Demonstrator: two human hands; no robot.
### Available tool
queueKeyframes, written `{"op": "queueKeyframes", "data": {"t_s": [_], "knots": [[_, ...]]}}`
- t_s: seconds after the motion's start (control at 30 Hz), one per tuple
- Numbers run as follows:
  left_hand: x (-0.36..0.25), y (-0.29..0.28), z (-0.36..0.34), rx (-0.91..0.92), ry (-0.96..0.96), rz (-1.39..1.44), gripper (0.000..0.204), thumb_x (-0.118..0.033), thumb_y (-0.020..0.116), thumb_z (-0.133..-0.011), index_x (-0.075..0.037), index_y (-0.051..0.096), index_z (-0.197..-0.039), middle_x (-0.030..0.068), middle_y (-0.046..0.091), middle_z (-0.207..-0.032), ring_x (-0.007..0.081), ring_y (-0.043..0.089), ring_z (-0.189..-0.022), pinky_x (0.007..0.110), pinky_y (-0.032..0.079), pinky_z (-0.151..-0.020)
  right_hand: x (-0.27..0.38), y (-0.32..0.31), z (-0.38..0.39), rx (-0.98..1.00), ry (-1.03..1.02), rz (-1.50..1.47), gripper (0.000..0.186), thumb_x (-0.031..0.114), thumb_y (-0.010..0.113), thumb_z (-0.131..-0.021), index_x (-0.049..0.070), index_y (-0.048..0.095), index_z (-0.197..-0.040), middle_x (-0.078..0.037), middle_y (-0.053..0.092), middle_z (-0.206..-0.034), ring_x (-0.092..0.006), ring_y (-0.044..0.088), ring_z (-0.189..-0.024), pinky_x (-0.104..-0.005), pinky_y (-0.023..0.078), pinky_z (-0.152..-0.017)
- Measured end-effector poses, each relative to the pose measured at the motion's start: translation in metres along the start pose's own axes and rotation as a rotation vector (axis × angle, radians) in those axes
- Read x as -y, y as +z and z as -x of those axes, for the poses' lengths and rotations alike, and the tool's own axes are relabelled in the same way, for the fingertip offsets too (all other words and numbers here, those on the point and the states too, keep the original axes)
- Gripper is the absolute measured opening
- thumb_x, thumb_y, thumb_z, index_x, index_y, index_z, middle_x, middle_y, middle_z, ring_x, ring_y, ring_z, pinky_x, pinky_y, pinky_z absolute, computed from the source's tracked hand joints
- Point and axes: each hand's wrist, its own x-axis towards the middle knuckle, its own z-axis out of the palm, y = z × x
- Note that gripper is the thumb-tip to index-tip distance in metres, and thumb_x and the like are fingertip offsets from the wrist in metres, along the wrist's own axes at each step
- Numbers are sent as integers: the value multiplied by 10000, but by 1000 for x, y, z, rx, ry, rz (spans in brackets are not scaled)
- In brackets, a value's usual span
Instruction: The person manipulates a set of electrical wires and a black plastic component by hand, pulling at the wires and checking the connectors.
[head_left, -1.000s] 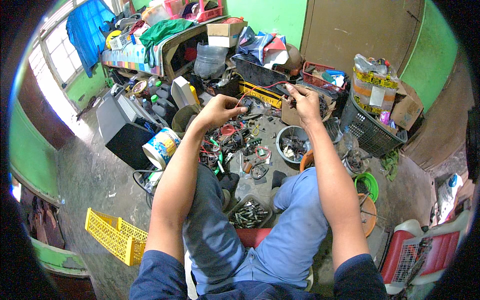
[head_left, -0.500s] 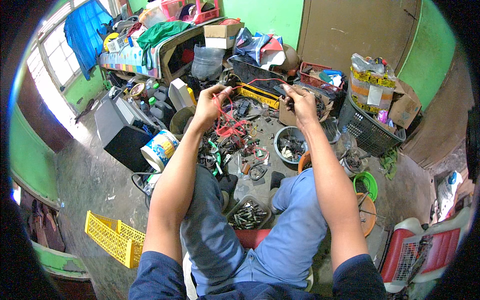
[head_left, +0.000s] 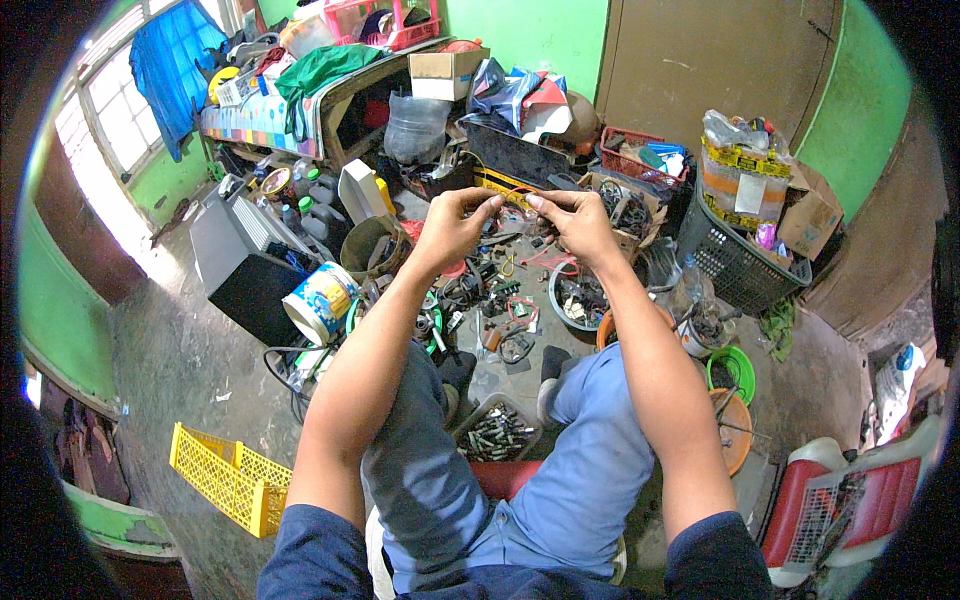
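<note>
My left hand (head_left: 455,228) and my right hand (head_left: 578,225) are raised close together in front of me, fingertips pinched on a thin wire (head_left: 521,192) that shows reddish between them. Exactly where it runs beyond my fingers is hard to make out. Below them lies a jumble of cables and small electronic parts (head_left: 485,285). A grey bowl of dark scraps (head_left: 580,297) sits beneath my right forearm's inner side, and a cardboard box of cables (head_left: 630,208) stands just behind that hand. Between my legs is a plastic container of small cylindrical pieces (head_left: 493,432).
A yellow crate (head_left: 225,465) lies at left, near a grey-black casing (head_left: 240,270) and white bucket (head_left: 322,300). At right are a dark basket (head_left: 735,270), green bucket (head_left: 732,370), orange bucket (head_left: 733,430) and red-white seat-like object (head_left: 840,500). A cluttered bed (head_left: 280,125) stands behind.
My hands have come together from wider apart, the left moving right and the right slightly left and down. The long red wire that hung and arched between them now shows only as a short span.
</note>
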Motion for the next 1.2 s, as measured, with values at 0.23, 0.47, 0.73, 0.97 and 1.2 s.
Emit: {"op": "queueKeyframes", "data": {"t_s": [0.23,0.47,0.73,0.97,1.2], "knots": [[-4,2,-2,-37,-99,173,288,-244,660,-964,10,705,-1091,55,720,-911,85,598,-769,276,500,-709,-2,-7,4,113,1,-1,235,180,643,-974,-25,696,-1077,-52,691,-857,-109,642,-692,-252,538,-595],[-18,16,3,-104,-30,331,243,-197,665,-959,7,694,-1088,17,692,-883,64,581,-766,243,484,-644,-3,-4,5,158,-1,-227,196,132,589,-997,-45,643,-1063,-111,697,-895,-182,696,-767,-318,607,-679],[-29,9,7,43,-193,268,257,-148,699,-918,2,717,-1125,32,723,-880,62,590,-747,238,490,-658,2,-7,7,120,12,-393,175,95,620,-971,-71,654,-1013,-151,708,-890,-219,713,-765,-333,619,-696],[-29,11,7,14,-71,258,334,-210,763,-873,4,724,-1127,28,730,-907,63,602,-774,248,503,-684,3,-8,8,165,11,-348,210,131,604,-989,-52,653,-1081,-131,727,-903,-171,708,-772,-281,591,-646],[-28,12,8,-15,-26,180,329,-214,767,-867,-11,730,-1122,66,749,-940,98,635,-798,262,511,-727,3,-8,9,149,-21,-210,224,168,632,-978,-25,685,-1081,-82,725,-886,-108,658,-705,-249,545,-588]]}}
